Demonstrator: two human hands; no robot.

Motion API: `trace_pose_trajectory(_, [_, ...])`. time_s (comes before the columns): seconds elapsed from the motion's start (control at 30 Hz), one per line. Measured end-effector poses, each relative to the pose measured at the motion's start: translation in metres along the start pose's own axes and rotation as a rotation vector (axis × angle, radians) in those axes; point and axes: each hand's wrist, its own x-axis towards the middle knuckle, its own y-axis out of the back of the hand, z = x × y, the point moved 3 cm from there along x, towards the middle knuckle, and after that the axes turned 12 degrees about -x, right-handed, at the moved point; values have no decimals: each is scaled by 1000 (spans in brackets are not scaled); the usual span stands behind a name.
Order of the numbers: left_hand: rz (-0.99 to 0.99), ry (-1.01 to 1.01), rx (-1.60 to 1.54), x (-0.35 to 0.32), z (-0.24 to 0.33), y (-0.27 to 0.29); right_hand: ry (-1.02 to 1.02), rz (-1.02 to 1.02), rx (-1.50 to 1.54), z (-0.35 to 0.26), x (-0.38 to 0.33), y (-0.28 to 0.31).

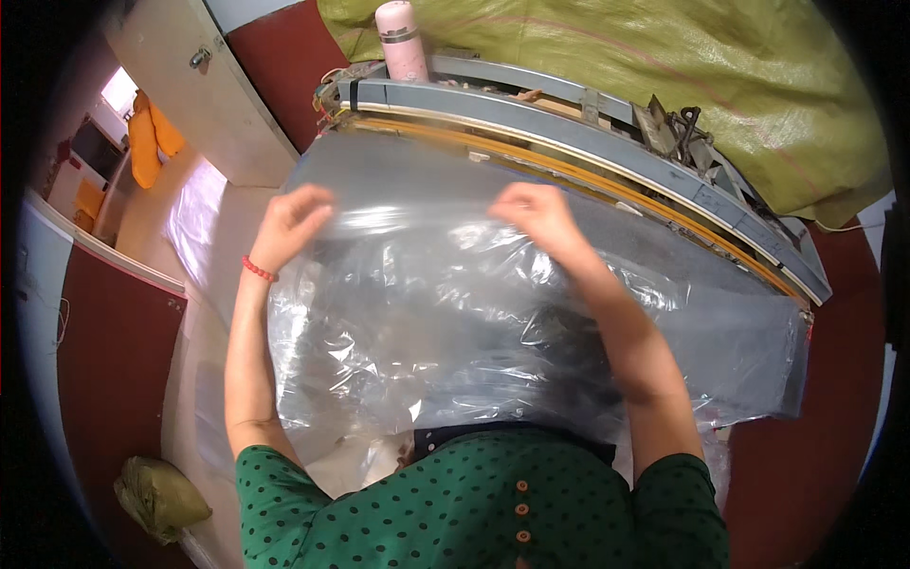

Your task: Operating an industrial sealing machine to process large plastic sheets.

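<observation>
On the sealer, hands point(289, 226) grip bag point(455, 313)

clear plastic bag point(445, 313), pink flask point(401, 40), green dotted shirt point(455, 512), red bracelet point(257, 269), yellow-green sack point(664, 66)

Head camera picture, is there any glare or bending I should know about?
In the head view, the clear plastic bag throws white glare streaks between the left hand and right hand; the grey sealing bar bows from fisheye distortion; the corners are black; a bright window at upper left is washed out.
</observation>
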Motion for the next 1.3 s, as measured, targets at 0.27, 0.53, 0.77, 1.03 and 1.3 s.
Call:
trace_pose_trajectory(0.27, [-633,316,133,-52,-28,-33,-542,876,-665,113,-241,254])
trace_pose_trajectory(0.53, [-355,383,583,6,-135,129,-1306,1110,-1220,136,-557,421])
trace_pose_trajectory(0.77, [662,32,536,105,-140,51,-1443,1042,-1341,132,-501,420])
trace_pose_trajectory(1.03, [269,273,805,102,-221,37,-1598,1094,-1238,176,-495,455])
trace_pose_trajectory(1.3, [-257,43,31,88,50,-313,-1538,1092,-1279,177,-503,460])
